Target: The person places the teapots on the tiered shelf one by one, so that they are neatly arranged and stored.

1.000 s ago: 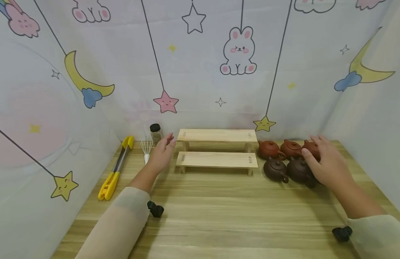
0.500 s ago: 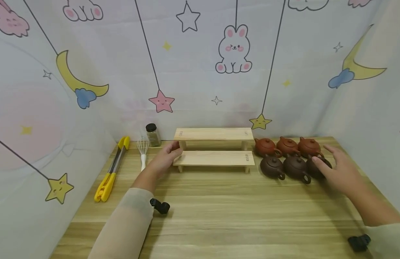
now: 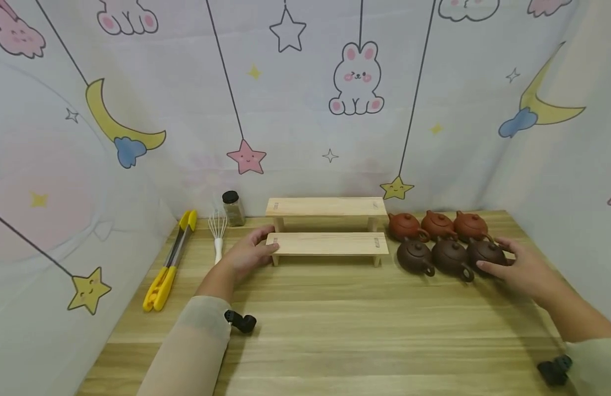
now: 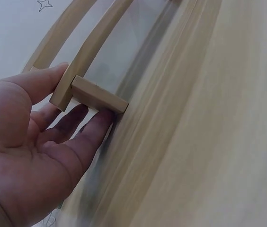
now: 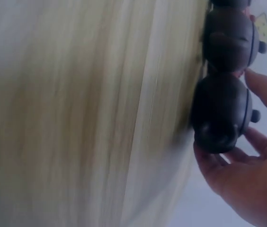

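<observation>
A person's left hand (image 3: 248, 254) grips the left end of the lower wooden riser (image 3: 330, 243), thumb on top; only the left wrist view shows me the fingers underneath, against the end leg (image 4: 98, 94). Right of the riser, the right hand (image 3: 525, 269) is cupped, about a pot's width apart, round the farthest dark brown teapot (image 3: 485, 254); the right wrist view reveals its curled fingers. Only the head view shows yellow-handled tongs (image 3: 171, 263), a whisk (image 3: 218, 245) and a black-lidded jar (image 3: 233, 213), left of the riser.
</observation>
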### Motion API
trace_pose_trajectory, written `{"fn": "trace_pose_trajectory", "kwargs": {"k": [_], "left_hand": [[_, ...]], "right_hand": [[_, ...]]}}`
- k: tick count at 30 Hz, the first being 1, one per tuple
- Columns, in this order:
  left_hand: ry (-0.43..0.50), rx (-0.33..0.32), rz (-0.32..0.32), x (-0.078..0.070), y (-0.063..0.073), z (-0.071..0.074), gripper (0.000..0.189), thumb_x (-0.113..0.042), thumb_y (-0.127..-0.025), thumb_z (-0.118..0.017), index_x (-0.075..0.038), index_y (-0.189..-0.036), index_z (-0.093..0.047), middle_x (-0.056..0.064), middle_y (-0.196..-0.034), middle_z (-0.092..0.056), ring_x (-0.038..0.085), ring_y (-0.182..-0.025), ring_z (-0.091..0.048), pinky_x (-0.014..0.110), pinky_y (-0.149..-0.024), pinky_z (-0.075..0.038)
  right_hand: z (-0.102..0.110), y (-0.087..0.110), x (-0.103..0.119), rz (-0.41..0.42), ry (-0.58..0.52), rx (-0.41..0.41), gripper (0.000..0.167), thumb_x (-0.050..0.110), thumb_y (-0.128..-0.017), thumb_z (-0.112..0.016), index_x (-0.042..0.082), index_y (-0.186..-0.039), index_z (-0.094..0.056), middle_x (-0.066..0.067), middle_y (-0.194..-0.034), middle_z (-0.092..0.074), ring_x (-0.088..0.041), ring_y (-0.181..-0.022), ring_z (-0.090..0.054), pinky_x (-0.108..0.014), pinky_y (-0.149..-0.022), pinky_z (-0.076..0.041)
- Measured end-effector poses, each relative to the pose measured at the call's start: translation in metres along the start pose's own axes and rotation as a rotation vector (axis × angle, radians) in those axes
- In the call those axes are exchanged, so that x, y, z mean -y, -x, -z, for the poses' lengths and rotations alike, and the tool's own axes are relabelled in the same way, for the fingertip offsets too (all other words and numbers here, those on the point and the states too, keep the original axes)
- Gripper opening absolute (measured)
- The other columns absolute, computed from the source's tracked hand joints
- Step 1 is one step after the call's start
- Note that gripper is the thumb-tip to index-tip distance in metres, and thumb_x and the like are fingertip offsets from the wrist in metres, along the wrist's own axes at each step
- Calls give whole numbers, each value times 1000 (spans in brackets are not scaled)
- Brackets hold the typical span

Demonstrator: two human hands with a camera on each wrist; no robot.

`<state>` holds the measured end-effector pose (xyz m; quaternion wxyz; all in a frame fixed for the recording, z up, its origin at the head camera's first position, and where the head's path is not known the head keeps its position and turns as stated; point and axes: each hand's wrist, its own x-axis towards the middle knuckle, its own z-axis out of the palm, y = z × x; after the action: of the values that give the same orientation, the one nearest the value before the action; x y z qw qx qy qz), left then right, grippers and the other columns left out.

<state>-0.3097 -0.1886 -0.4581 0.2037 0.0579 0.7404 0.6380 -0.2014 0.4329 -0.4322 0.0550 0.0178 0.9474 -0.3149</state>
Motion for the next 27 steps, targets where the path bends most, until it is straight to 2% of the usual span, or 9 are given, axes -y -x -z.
{"fn": "trace_pose_trajectory", "kwargs": {"k": [7,15,20,24,27], "left_hand": [[21,-18,-6,7,1,0,72,-17,-107,-67,-12,-169,-30,14,-181,-9,35,-158,-36,49,-120,-48],[47,-22,-16,9,-1,0,70,-18,-108,-66,-13,-168,-31,14,-182,-8,35,-162,-30,55,-126,-41],[37,-27,-10,11,-1,0,69,-19,-108,-66,-14,-168,-32,13,-182,-7,34,-161,-31,54,-124,-43],[44,-38,0,12,-2,0,68,-19,-108,-67,-15,-167,-34,11,-181,-12,32,-155,-40,49,-121,-47],[52,-39,3,11,-3,-1,68,-20,-108,-67,-15,-167,-34,11,-181,-13,30,-153,-41,47,-120,-48]], "right_hand": [[-6,-2,-1,-18,55,-40,105,52,-99,-75,-10,-164,-20,-50,-159,-27,-73,-140,-29,-81,-105,-37],[-7,-1,2,-4,82,-68,101,52,-100,-73,-11,-162,-25,-50,-158,-30,-73,-139,-33,-80,-103,-38],[-2,2,5,-19,84,-64,103,55,-101,-70,-11,-164,-22,-51,-158,-28,-74,-139,-32,-81,-103,-39],[4,6,19,-33,66,-67,107,62,-101,-66,-4,-168,-15,-48,-162,-25,-73,-138,-34,-79,-98,-44],[8,9,37,-32,63,-75,110,68,-99,-65,4,-171,-12,-45,-167,-20,-72,-138,-34,-76,-93,-48]]}}
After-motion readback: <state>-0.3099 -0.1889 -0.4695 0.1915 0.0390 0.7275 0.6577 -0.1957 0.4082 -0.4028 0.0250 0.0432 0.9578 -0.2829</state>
